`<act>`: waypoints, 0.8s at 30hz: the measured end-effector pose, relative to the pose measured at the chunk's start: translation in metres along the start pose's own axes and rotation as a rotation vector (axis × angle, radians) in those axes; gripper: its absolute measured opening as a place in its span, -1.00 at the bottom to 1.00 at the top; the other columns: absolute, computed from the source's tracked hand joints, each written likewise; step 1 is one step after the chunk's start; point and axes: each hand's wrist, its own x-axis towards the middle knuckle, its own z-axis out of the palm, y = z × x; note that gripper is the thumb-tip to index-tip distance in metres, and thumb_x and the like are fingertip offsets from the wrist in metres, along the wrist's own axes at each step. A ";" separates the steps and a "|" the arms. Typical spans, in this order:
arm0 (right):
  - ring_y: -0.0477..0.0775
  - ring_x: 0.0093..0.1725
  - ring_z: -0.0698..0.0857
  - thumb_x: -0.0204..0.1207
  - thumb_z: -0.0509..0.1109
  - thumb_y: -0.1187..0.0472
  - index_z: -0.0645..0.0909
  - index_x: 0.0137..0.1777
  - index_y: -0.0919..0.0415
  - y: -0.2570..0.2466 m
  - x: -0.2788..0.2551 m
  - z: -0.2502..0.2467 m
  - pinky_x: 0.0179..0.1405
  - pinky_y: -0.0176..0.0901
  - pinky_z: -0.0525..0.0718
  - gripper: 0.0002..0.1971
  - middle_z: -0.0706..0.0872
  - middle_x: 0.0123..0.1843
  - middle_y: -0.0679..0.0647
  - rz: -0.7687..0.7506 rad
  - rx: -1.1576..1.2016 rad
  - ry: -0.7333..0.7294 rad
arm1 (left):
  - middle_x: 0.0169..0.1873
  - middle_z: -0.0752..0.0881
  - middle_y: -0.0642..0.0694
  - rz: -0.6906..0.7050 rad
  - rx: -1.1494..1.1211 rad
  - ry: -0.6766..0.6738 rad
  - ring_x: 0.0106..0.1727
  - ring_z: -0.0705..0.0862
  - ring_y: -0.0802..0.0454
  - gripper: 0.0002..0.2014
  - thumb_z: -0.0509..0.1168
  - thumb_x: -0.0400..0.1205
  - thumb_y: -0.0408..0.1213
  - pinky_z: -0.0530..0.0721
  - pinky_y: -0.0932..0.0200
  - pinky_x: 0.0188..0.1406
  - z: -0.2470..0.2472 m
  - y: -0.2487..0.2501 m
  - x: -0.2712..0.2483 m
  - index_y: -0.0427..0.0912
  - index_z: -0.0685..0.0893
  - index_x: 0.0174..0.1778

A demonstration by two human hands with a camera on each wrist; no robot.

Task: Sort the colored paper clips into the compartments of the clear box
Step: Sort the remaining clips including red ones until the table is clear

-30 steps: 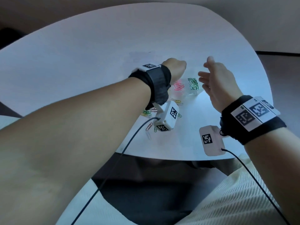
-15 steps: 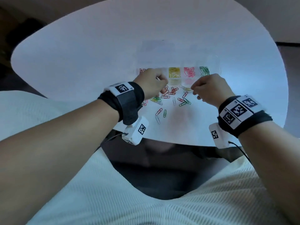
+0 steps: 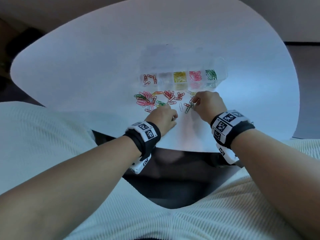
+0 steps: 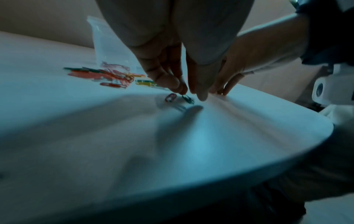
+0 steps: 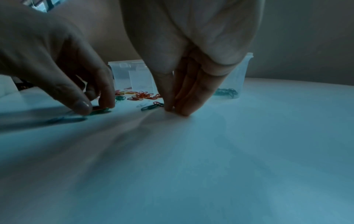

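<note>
Both hands reach down, fingertips on the white bench (image 3: 86, 70). The left hand (image 3: 162, 116) seems to pinch a green paper clip (image 4: 187, 99). The right hand (image 3: 207, 104) has its fingers bunched together by loose paper clips (image 3: 155, 99); I cannot tell if it holds one. The clear box (image 3: 220, 70) sits just behind.

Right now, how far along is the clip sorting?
Partly done. The clear box already holds red, yellow, pink and green clips in separate compartments; the second from the left looks pale, contents unclear. In hand: the left hand and right hand are both down at the table, fingertips on clips; a firm grip isn't visible. Left: a loose mixed pile in front of the box.
</note>
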 end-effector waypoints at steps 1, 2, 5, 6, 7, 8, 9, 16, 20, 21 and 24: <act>0.21 -0.02 0.73 0.47 0.39 0.34 0.73 -0.06 0.10 0.001 0.000 0.001 0.05 0.00 0.72 -0.84 0.79 -0.04 0.17 0.015 0.010 0.003 | 0.07 0.61 -0.13 0.007 0.011 -0.001 0.12 0.60 -0.14 -0.79 0.27 0.66 -0.19 0.56 0.06 0.08 0.002 0.000 0.001 -0.14 0.70 0.15; 0.20 -0.03 0.73 0.45 0.40 0.33 0.73 -0.09 0.08 0.001 0.001 0.001 0.04 -0.01 0.72 -0.85 0.79 -0.04 0.17 0.032 0.031 0.002 | 0.05 0.62 -0.13 0.015 0.023 -0.002 0.11 0.60 -0.15 -0.79 0.26 0.67 -0.21 0.56 0.07 0.06 0.003 0.000 0.002 -0.15 0.71 0.13; 0.13 0.01 0.72 0.42 0.43 0.24 0.74 -0.14 0.07 0.001 0.005 0.000 0.04 -0.09 0.71 -0.91 0.81 -0.05 0.13 0.098 0.112 -0.007 | 0.01 0.68 -0.15 0.048 0.076 0.011 0.08 0.63 -0.16 -0.78 0.20 0.68 -0.32 0.50 0.13 -0.06 0.003 0.005 0.007 -0.16 0.74 0.12; 0.12 0.02 0.72 0.43 0.45 0.19 0.76 -0.12 0.10 0.000 0.007 0.000 0.02 -0.10 0.70 -0.92 0.81 -0.06 0.11 0.105 0.122 -0.002 | 0.01 0.69 -0.15 0.053 0.080 0.018 0.07 0.64 -0.16 -0.77 0.18 0.67 -0.36 0.49 0.14 -0.08 0.003 0.006 0.008 -0.16 0.73 0.12; 0.12 0.02 0.72 0.43 0.48 0.15 0.77 -0.10 0.13 -0.001 0.007 0.001 0.00 -0.09 0.70 -0.89 0.81 -0.07 0.11 0.106 0.129 0.010 | 0.02 0.69 -0.15 0.056 0.079 0.016 0.07 0.64 -0.16 -0.76 0.18 0.66 -0.38 0.49 0.14 -0.08 0.003 0.007 0.008 -0.17 0.72 0.12; 0.13 -0.01 0.72 0.43 0.51 0.13 0.78 -0.09 0.13 -0.001 0.008 0.002 -0.01 -0.07 0.71 -0.87 0.80 -0.08 0.12 0.110 0.138 0.023 | 0.03 0.70 -0.16 0.062 0.075 0.015 0.07 0.64 -0.16 -0.76 0.17 0.66 -0.39 0.52 0.12 -0.05 0.004 0.008 0.007 -0.18 0.71 0.13; 0.13 -0.04 0.72 0.42 0.52 0.12 0.77 -0.10 0.13 -0.002 0.008 0.003 -0.03 -0.07 0.71 -0.88 0.80 -0.10 0.12 0.110 0.146 0.039 | 0.04 0.71 -0.16 0.070 0.069 0.021 0.07 0.64 -0.15 -0.76 0.17 0.67 -0.38 0.55 0.09 -0.02 0.004 0.007 0.007 -0.17 0.70 0.15; 0.16 -0.07 0.75 0.40 0.43 0.26 0.72 -0.07 0.02 -0.005 0.009 0.004 -0.06 -0.07 0.74 -0.85 0.80 -0.08 0.10 0.145 0.139 0.060 | 0.01 0.66 -0.08 -0.018 -0.098 0.271 0.18 0.53 -0.10 -0.69 0.17 0.68 -0.49 0.55 0.05 0.13 -0.012 -0.007 0.009 -0.04 0.72 0.10; 0.15 -0.08 0.75 0.31 0.49 0.23 0.69 -0.06 0.02 -0.003 0.012 0.001 -0.04 0.01 0.77 -0.80 0.78 -0.04 0.10 0.212 0.190 -0.002 | -0.01 0.47 -0.06 -0.154 -0.358 0.305 -0.05 0.65 -0.01 -0.59 0.03 0.67 -0.59 0.52 0.25 -0.10 -0.030 -0.016 0.014 -0.03 0.67 -0.01; 0.14 -0.07 0.75 0.30 0.49 0.23 0.69 -0.06 0.02 -0.002 0.013 0.000 -0.04 0.02 0.77 -0.79 0.78 -0.03 0.10 0.220 0.201 -0.012 | -0.01 0.46 -0.07 -0.171 -0.385 0.306 -0.07 0.67 -0.02 -0.58 0.00 0.66 -0.60 0.54 0.24 -0.11 -0.033 -0.018 0.014 -0.01 0.64 -0.05; 0.12 -0.06 0.75 0.28 0.51 0.23 0.69 -0.06 0.05 0.000 0.014 0.000 -0.01 0.02 0.77 -0.78 0.78 -0.03 0.10 0.224 0.229 -0.027 | 0.01 0.44 -0.09 -0.213 -0.339 0.274 -0.05 0.57 -0.08 -0.59 -0.01 0.61 -0.63 0.54 0.12 -0.07 -0.034 -0.020 0.012 -0.05 0.60 0.00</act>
